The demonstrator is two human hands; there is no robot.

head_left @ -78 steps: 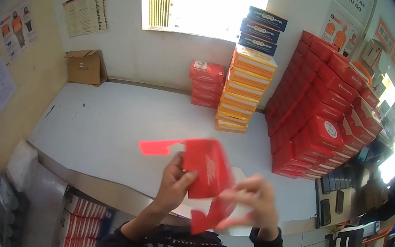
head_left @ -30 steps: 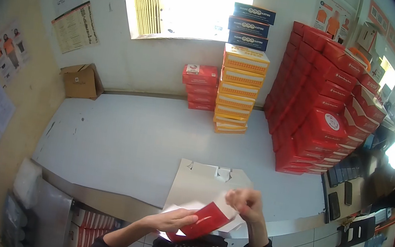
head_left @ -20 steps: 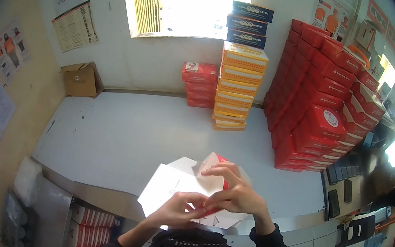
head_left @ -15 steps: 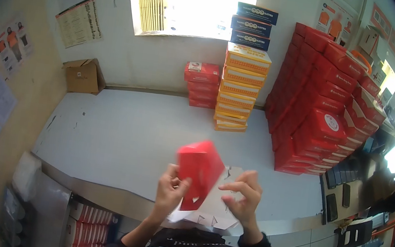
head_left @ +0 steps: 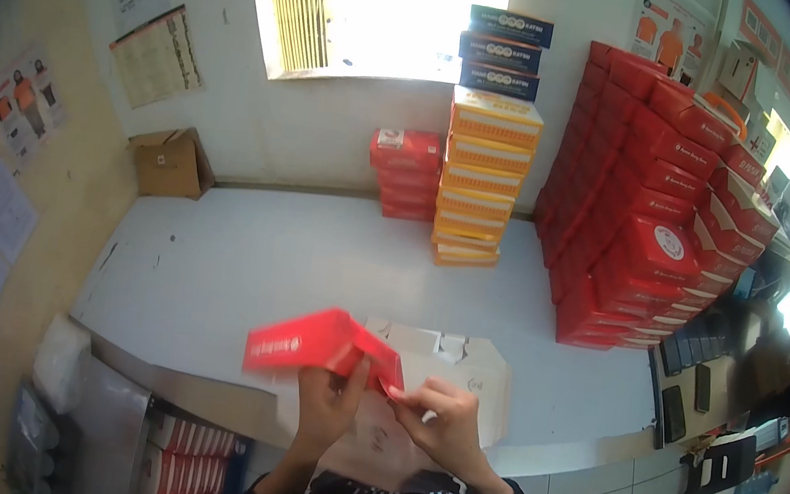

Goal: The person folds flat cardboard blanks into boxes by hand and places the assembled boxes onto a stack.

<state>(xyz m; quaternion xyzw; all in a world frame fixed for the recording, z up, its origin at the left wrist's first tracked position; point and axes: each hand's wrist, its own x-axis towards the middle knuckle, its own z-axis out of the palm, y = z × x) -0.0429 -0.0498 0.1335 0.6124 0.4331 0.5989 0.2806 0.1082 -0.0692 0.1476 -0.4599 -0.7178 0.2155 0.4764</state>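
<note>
A partly folded red carton (head_left: 301, 339) is held up over the front part of the table, its long printed side facing outward at the left. My left hand (head_left: 330, 402) grips the carton from below, with the fingers partly behind it. At the carton's right end, my right hand (head_left: 436, 420) pinches a red flap between thumb and fingers. Beneath both hands, unfolded cardboard sheets (head_left: 468, 374) lie with their pale side up and reach over the table's front edge.
Behind stand a short red box stack (head_left: 405, 188), a tall yellow and blue box stack (head_left: 490, 159) and a large red box pile (head_left: 624, 198). A brown carton (head_left: 169, 163) sits at the back left of the white table (head_left: 200, 270). Red-and-white cartons (head_left: 182, 470) fill a shelf below.
The red carton has swung from upright to lengthwise and moved left and down. My right hand, apart from it half a second ago, has closed on its right end.
</note>
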